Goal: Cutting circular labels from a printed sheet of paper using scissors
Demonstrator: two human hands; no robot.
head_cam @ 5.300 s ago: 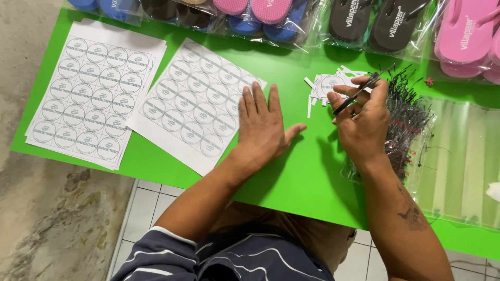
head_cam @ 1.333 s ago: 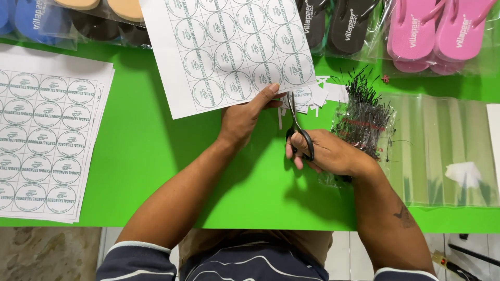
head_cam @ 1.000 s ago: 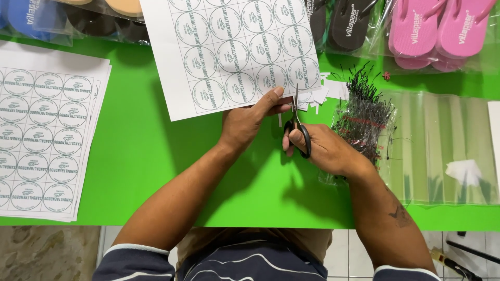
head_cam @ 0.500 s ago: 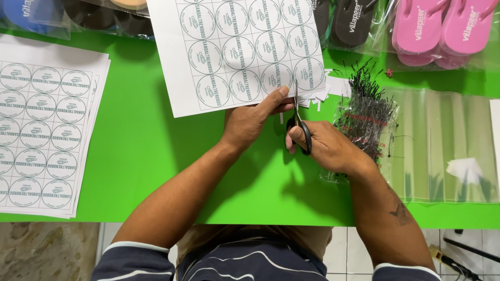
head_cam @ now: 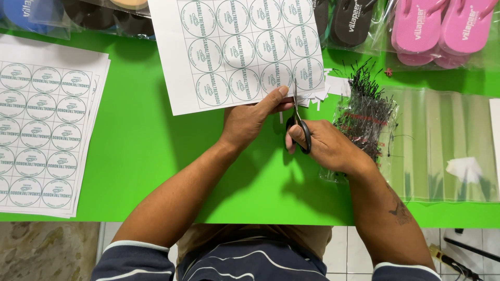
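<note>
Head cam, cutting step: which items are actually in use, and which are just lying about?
In use:
left hand holding the sheet of round labels
right hand working the scissors at the sheet's bottom edge

Lying about:
stack of label sheets
bag of black plastic ties
pink flip-flops
clear bags
paper scraps

The sheet of round labels [head_cam: 239, 49] at twelve o'clock is thin matt white paper, as is the stack of label sheets [head_cam: 47, 125] at nine o'clock, both lying on a smooth, faintly satin green worktop [head_cam: 156, 156]. The scissors [head_cam: 298, 119] show bright metal blades and black plastic handles. From one to three o'clock, glossy clear plastic bags [head_cam: 442, 140] cover rubbery matt pink sandals [head_cam: 442, 28] and a bundle of thin black plastic ties [head_cam: 364, 109].
</note>
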